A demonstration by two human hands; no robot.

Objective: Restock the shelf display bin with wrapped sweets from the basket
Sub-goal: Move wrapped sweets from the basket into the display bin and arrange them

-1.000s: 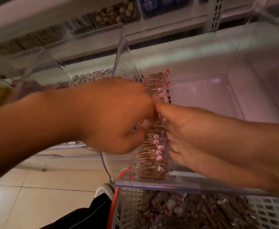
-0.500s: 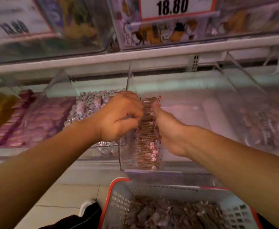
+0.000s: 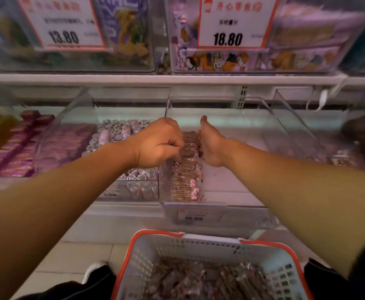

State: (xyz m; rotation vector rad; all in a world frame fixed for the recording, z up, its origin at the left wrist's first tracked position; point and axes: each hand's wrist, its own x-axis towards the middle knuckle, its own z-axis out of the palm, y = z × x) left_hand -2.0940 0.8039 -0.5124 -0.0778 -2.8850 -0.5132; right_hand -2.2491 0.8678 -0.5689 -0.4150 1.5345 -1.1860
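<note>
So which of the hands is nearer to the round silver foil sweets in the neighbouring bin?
Left. The left hand hangs right beside the round silver foil sweets; the right hand is beyond the row of brown wrapped sweets, further away.

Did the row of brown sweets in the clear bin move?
No. The row of sweets still lies along the clear bin's left wall; only the camera shifted.

Both bare forearms are stretched forward. The left hand (image 3: 160, 144) is curled into a fist, knuckles up. The right hand (image 3: 210, 144) is held edgewise, thumb raised, fingers hidden.
</note>
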